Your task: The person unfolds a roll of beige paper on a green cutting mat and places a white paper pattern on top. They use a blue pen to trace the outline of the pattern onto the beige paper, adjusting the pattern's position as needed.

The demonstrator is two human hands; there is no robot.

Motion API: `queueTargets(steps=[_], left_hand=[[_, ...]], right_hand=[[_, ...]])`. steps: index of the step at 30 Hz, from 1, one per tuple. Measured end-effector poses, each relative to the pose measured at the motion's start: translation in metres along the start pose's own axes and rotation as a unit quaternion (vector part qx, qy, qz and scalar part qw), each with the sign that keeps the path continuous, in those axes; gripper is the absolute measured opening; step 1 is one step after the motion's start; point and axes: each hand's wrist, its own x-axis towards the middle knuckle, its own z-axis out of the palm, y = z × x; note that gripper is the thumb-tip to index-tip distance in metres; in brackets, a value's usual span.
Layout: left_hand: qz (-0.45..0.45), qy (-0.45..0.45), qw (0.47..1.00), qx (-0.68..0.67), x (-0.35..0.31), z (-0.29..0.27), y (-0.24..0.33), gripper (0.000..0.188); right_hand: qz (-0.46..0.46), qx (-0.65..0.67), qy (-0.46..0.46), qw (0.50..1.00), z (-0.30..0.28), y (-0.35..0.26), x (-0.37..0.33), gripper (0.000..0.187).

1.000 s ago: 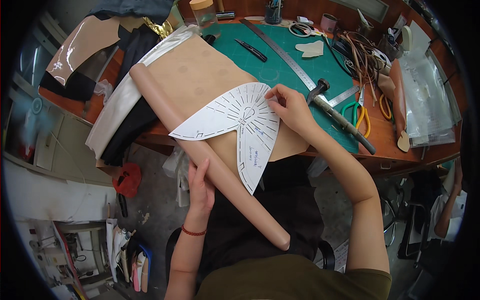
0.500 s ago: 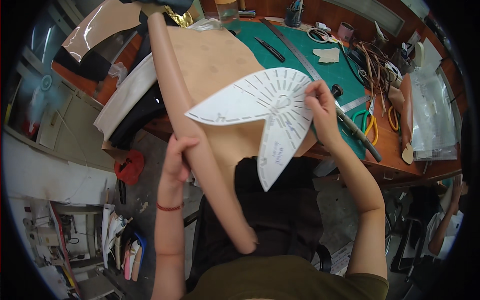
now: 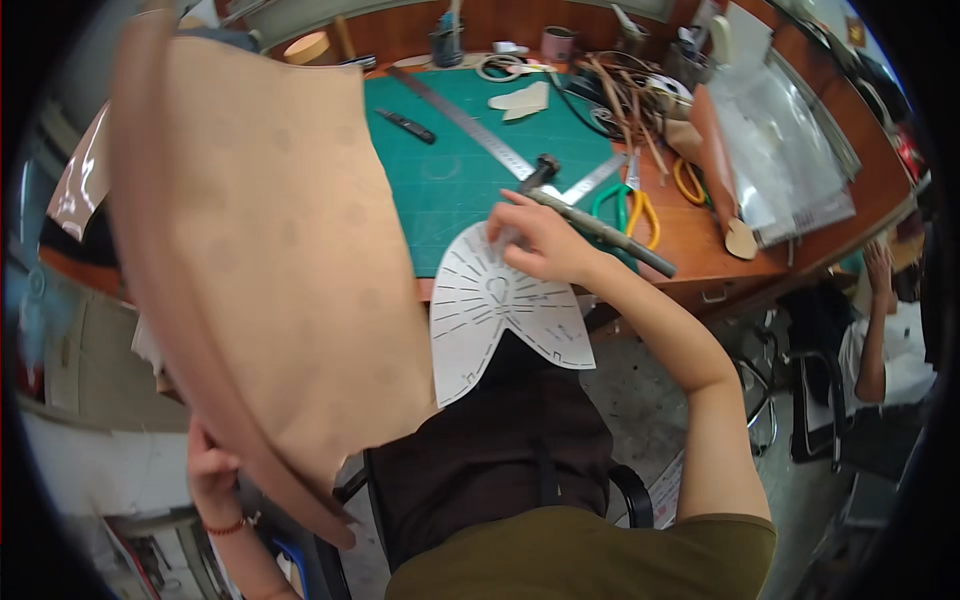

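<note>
Even light, plastic sheets (image 3: 785, 165) glaring; tan roll (image 3: 148, 250) blurred, dark curved rim

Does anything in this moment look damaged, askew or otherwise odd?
The tan sheet beside the white template shows faint darker blotches and an uneven lower edge; whether that is damage isn't clear. The hammer lies over the corner of the L-shaped metal ruler.

partly rolled tan sheet (image 3: 290, 240), just left of white 2-lobed template (image 3: 485, 292)
</note>
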Motion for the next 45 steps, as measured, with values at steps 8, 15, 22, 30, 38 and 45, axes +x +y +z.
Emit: queueTargets(steps=[8,15,22,30,38,45], left_hand=[[0.064,-0.077,0.992,-0.071,-0.018,0.031,0.078,0.092],[-0.025,-0.257,0.942,0.214,0.019,0.122,0.091,0.107],[-0.061,-0.547,0.794,0.261,0.072,0.217,0.106,0.091],[0.070,-0.458,0.794,0.393,0.239,0.306,0.053,0.063],[0.200,-0.331,0.725,0.570,0.353,0.338,0.017,0.054],[0.384,-0.219,0.684,0.580,0.389,0.319,-0.021,0.052]], right_hand=[[-0.029,-0.055,0.028,0.998,-0.016,0.013,-0.019,0.018],[0.037,-0.067,0.143,0.987,-0.075,0.011,-0.073,0.022],[0.158,0.078,0.311,0.934,-0.107,-0.037,-0.226,0.019],[0.127,0.259,0.385,0.877,-0.135,-0.062,-0.308,0.031],[0.165,0.267,0.221,0.924,-0.133,-0.088,-0.188,0.031],[0.019,0.316,0.196,0.928,-0.108,-0.067,0.005,0.059]])
